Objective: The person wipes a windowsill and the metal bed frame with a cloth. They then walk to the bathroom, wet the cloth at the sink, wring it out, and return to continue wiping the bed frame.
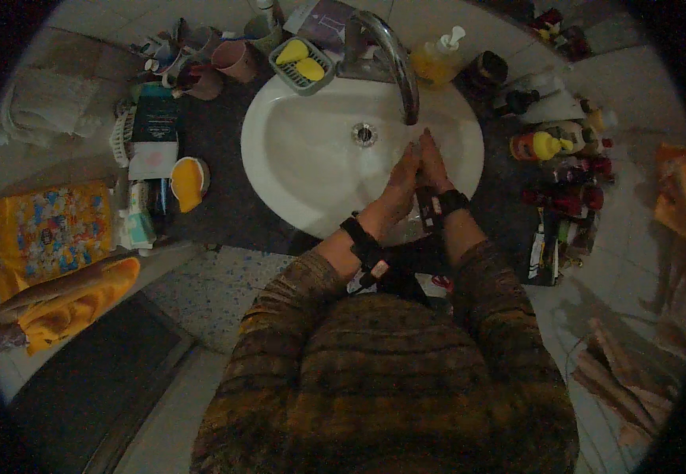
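My left hand [403, 181] and my right hand [433, 163] are over the right half of a white washbasin [319, 189]. They meet palm to palm, fingers extended and pointing away from me, with no object visible in either. The palms face each other, so what lies between them is hidden. Just beyond the fingertips curves the spout of a chrome faucet [405, 77]; in the dim light I cannot tell whether water runs. Left of the hands is the metal drain [364, 135]. Black straps with small devices circle both wrists.
Behind the basin are a soap dish [301, 86] with two yellow pieces and a pump bottle [436, 62]. Cups [234, 61] and a white bowl with a yellow item [187, 182] stand left on the dark counter [218, 207]. Several bottles [541, 146] line the right side.
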The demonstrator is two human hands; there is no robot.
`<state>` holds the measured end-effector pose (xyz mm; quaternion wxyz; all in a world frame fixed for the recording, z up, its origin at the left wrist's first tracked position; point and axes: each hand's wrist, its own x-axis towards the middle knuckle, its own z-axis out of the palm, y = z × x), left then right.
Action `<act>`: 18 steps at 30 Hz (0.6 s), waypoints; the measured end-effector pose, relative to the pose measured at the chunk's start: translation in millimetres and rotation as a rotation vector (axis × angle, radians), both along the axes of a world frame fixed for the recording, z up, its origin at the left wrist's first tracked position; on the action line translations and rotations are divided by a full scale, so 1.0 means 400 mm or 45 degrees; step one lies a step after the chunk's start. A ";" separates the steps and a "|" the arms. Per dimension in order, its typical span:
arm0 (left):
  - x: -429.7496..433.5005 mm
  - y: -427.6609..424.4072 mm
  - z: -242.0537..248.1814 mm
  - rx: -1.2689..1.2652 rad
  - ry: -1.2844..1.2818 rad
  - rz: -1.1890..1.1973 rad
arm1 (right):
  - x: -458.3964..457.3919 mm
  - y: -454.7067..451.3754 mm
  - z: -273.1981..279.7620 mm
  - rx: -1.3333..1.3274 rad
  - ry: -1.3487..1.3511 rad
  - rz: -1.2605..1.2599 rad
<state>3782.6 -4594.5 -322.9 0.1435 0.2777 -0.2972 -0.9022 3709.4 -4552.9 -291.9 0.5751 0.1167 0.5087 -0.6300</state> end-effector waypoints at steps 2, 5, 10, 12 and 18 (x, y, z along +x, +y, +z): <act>-0.005 -0.007 -0.004 0.077 -0.010 -0.005 | 0.010 -0.002 0.020 -0.012 -0.085 -0.022; -0.008 -0.059 -0.010 0.047 -0.022 0.034 | 0.045 0.012 0.018 -0.263 -0.016 -0.048; -0.026 -0.015 0.035 0.018 -0.176 -0.013 | 0.005 0.026 -0.056 -0.191 0.145 -0.055; -0.025 0.001 0.057 0.141 -0.278 0.005 | -0.001 0.028 -0.085 -0.255 -0.005 0.069; 0.001 -0.066 0.033 0.057 -0.309 -0.061 | 0.061 0.027 -0.044 -0.368 0.465 0.155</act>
